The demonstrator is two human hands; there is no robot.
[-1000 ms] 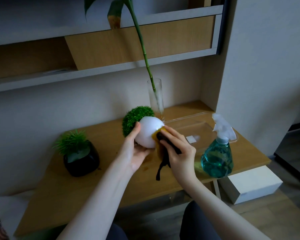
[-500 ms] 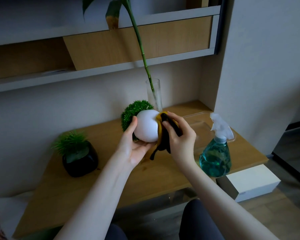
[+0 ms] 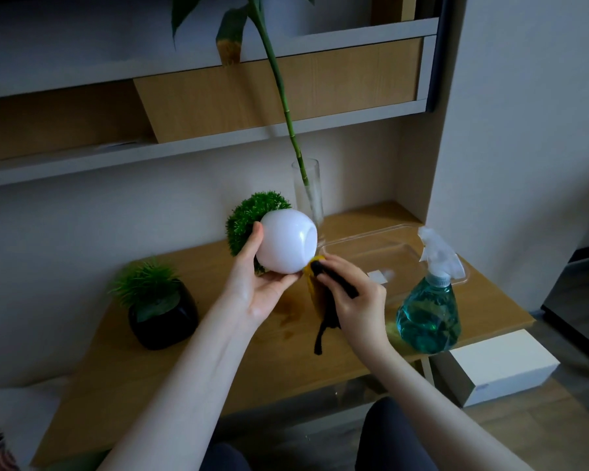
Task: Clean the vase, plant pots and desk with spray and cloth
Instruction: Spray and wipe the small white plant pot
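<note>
So, the wooden desk [image 3: 198,375] is set under wall shelves, and everything else is spread across it. A clear plastic tray [image 3: 381,246] is laid flat toward the back right, with the teal spray bottle [image 3: 429,311] stood upright just in front of it near the desk's right edge. At the back, a tall glass vase [image 3: 308,195] with a long green stalk is stood upright, just behind the white pot. A black pot [image 3: 165,317] with spiky greenery is parked on the left side of the desk. The white pot [image 3: 286,241], round with a mossy green ball in it, is held tipped sideways above the desk, lifted clear of it. It's cradled by the left hand [image 3: 262,283], grip curled round its underside, thumb up along the side. A yellow and black cloth [image 3: 320,294] is pinched in the right hand [image 3: 357,300] and pressed to the pot's lower right, a dark tail left dangling.
</note>
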